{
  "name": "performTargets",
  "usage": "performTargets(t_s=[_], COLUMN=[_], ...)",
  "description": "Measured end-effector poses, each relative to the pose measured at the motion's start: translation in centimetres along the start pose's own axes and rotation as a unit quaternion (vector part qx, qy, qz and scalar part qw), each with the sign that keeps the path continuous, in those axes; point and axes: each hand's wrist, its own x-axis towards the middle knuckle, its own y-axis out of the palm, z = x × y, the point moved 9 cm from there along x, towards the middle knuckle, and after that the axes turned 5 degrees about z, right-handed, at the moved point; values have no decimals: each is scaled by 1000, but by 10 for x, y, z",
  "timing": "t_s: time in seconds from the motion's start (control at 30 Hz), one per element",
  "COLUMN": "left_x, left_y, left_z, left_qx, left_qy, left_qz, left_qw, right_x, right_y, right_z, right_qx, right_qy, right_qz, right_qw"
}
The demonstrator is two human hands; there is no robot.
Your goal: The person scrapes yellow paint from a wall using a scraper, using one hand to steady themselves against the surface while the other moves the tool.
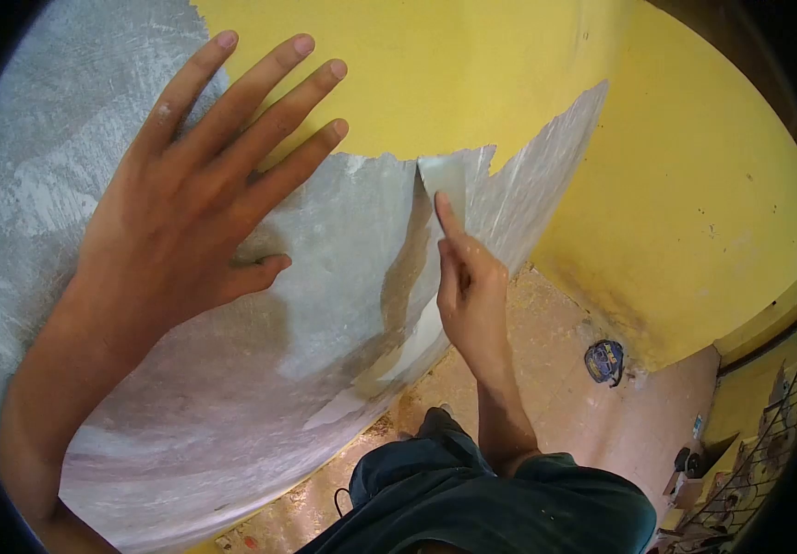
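The person's left hand (172, 231) lies flat on the wall in the upper left of the frame, fingers spread wide and straight. It holds nothing; the palm presses on the grey plaster coat (325, 305). The right hand (472, 295), at centre frame, is curled closed around the handle of a putty knife (445, 180), with the forefinger stretched up along the back of the blade. The blade's pale tip sits at the ragged line where the grey coat meets the bare yellow wall (472, 65), at top centre.

The step in hand looks like working that edge with the blade. To do it well, the blade probably wants to lie at a low angle to the wall with even pressure from the forefinger, so that its corners leave no ridges. Strokes that overlap the grey already laid would blend the jagged border. The bracing palm would do better on a dry patch, since a wet coat takes prints.

Below, the dusty floor (565, 406) carries a small blue object (605, 360) by the wall's foot, and a metal grille (768, 462) stands at lower right
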Motion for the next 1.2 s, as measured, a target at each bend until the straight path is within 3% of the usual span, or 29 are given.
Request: performTargets(t_s=[0.2,0.3,0.43,0.53,0.63,0.7,0.83,0.9,1.0,1.2], left_x=[-3,-3,-2,-3,-4,-3,-3,-4,-3,-4], left_y=[2,3,3,4,5,5,6,7,8,8], left_z=[-1,-2,-6,-6,-6,-6,-6,-6,-7,-5], left_qx=[3,0,2,3,2,8,10,7,5,9], left_qy=[6,15,24,29,23,24,23,21,22,21], left_qz=[2,11,17,16,12,13,6,3,4,7], left_qw=[1000,1000,1000,999,1000,1000,1000,1000,1000,1000], right_x=[-14,1,17,-2,-2,14,-1,-13,6,-10], right_y=[10,4,-3,4,9,-2,5,14,5,14], right_z=[-8,-2,6,3,-1,6,3,-3,3,2], right_qx=[14,3,0,21,0,-5,-10,3,12,2], right_qy=[42,-2,26,5,41,-3,6,54,-1,52], right_qz=[19,-9,-19,-9,17,-19,2,30,-17,31], right_qw=[999,1000,999,1000,999,1000,1000,998,1000,998])
